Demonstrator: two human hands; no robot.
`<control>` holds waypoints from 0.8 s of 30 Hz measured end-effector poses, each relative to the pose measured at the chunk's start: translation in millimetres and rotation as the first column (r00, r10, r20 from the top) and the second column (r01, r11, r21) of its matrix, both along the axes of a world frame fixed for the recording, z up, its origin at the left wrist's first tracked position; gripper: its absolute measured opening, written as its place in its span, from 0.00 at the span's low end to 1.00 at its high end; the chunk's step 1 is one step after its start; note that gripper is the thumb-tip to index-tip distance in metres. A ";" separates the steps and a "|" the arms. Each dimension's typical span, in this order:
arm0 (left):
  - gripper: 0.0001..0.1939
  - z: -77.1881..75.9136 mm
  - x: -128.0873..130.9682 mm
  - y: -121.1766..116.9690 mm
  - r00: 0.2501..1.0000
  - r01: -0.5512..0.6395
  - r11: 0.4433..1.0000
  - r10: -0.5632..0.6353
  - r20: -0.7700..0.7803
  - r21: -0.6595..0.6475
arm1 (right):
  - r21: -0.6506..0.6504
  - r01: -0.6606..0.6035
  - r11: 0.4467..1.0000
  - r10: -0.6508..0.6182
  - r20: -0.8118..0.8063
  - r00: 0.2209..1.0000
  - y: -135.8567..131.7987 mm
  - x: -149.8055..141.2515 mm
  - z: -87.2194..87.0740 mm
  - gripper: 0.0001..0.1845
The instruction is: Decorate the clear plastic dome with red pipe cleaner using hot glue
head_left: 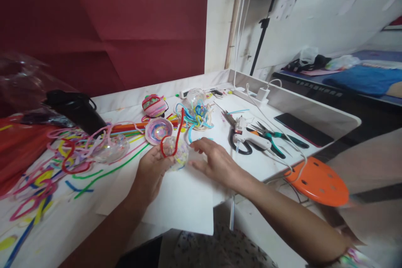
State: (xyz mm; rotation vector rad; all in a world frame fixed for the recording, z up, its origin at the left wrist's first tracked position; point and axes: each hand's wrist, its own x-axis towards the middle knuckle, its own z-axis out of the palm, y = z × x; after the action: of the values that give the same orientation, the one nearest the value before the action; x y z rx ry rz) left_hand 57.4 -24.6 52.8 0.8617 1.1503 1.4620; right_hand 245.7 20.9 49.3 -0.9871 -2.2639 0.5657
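My left hand (150, 173) is closed around a clear plastic ball (180, 160) with bits of colour showing on it. A red pipe cleaner (179, 132) loops over the ball, and one end sticks up above it. Just right of the ball, my right hand (214, 160) has its fingers apart and appears to hold nothing. Behind the ball sits a pink and blue coiled bowl shape (151, 133). Farther back lies a pink ball with red strands (153, 106). White paper (185, 201) lies under my hands.
Loose pipe cleaners (103, 178) and another clear ball (113, 148) spread over the left side near a black bottle (77, 111). At right lie a glue gun (248, 136), scissors (234, 138), pliers (273, 138) and a phone (303, 129). An orange stool (320, 182) stands beside the table.
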 end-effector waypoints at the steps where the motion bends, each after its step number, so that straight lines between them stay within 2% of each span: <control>1: 0.21 2.6 1.4 -0.5 1.000 -0.006 1.000 0.006 0.011 0.008 | 0.032 0.014 0.999 -0.014 0.025 1.000 -5.6 -5.8 -2.3 0.24; 4: 0.20 9.1 6.1 -2.1 0.998 -0.019 1.000 0.019 0.054 0.012 | 0.083 0.052 0.995 -0.059 0.079 0.995 -19.0 -24.3 -7.5 0.41; 6: 0.20 12.0 10.0 -3.4 0.998 -0.016 1.000 0.015 0.066 0.013 | 0.089 0.073 0.993 -0.082 0.104 0.991 -24.1 -35.2 -8.3 0.47; 14: 0.25 14.3 24.1 -7.9 0.990 -0.071 0.996 0.064 0.124 0.057 | 0.088 0.200 0.976 -0.212 0.147 0.966 -23.0 -56.2 -6.7 0.43; 18: 0.23 15.0 29.7 -11.1 0.990 -0.095 0.992 0.085 0.116 0.084 | 0.230 0.256 0.939 -0.273 0.046 0.961 -13.6 -56.8 -21.4 0.39; 21: 0.20 11.1 27.8 -17.4 0.996 -0.025 0.997 0.019 0.085 0.068 | 0.348 0.263 0.900 -0.267 -0.037 0.963 -3.8 -50.5 -33.7 0.41; 23: 0.18 6.3 19.8 -23.6 0.999 0.035 0.999 -0.034 -0.012 0.012 | 0.403 0.245 0.882 -0.241 -0.062 0.969 2.5 -42.2 -38.7 0.44; 24: 0.18 4.4 13.6 -26.7 0.993 0.042 0.999 -0.043 -0.108 -0.015 | 0.416 0.233 0.879 -0.226 -0.067 0.972 5.1 -37.0 -40.0 0.45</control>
State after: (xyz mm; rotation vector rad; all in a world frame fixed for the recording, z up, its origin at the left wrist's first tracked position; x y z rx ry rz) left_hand 71.0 -51.3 57.3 0.9602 1.2129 1.3862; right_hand 208.7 26.1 9.3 -0.9983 -2.0862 -0.0244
